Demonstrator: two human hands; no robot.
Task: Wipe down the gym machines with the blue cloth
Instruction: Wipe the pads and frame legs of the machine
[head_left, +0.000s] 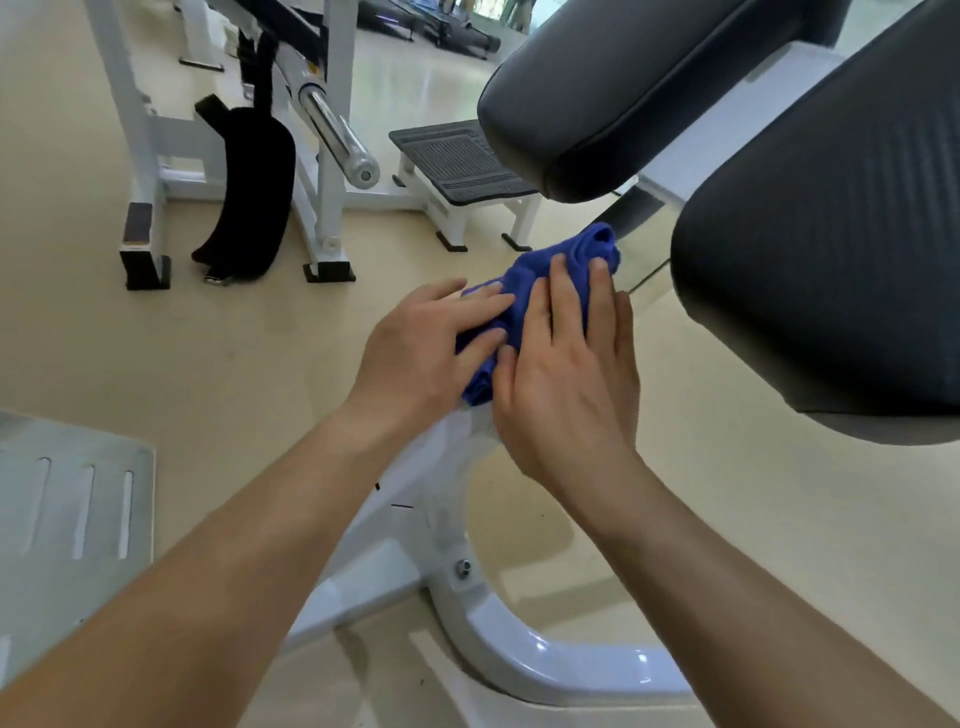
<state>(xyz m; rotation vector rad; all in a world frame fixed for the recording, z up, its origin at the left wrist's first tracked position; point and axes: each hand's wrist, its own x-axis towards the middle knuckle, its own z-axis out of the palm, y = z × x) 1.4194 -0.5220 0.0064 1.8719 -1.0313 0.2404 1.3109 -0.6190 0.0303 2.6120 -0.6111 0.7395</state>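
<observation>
The blue cloth (540, 275) is bunched over the top of a white frame tube (415, 499) of a gym machine, in the middle of the head view. My left hand (421, 348) lies on the cloth's left side with straight fingers pressing it. My right hand (566, 369) covers the cloth's right side, fingers flat and spread over it. Both hands hide much of the cloth and the tube beneath it. The machine's dark grey padded seat (831, 270) and back pad (623, 88) stand just right of and above the hands.
A white perforated metal plate (72, 514) is at the lower left. The white curved base (535, 660) runs along the beige floor below. Farther back stand another white machine with a chrome bar (337, 135), a hanging black pad (249, 192) and a black footplate (457, 161).
</observation>
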